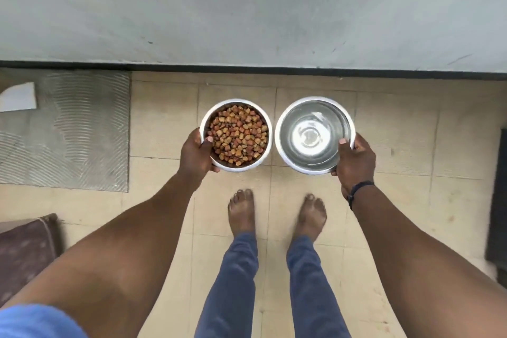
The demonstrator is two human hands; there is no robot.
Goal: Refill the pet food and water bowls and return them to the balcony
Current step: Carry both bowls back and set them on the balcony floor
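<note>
My left hand (196, 153) grips the left rim of a white-walled steel food bowl (264, 145), thumb hooked over the edge. The bowl is full of brown and orange kibble (238, 134). My right hand (355, 160) holds the right rim of a matching water bowl (285, 123), which has clear water in it and a shiny bottom. Both bowls are held level, side by side and nearly touching, above the beige tiled floor in front of my bare feet.
A grey wall (247, 8) with a dark skirting strip (247, 68) runs across just ahead. A grey ribbed mat (82, 129) lies on the floor at left with a white sheet (17, 97) on it. A brownish mat (27, 250) is at lower left, a dark object (498, 200) at right.
</note>
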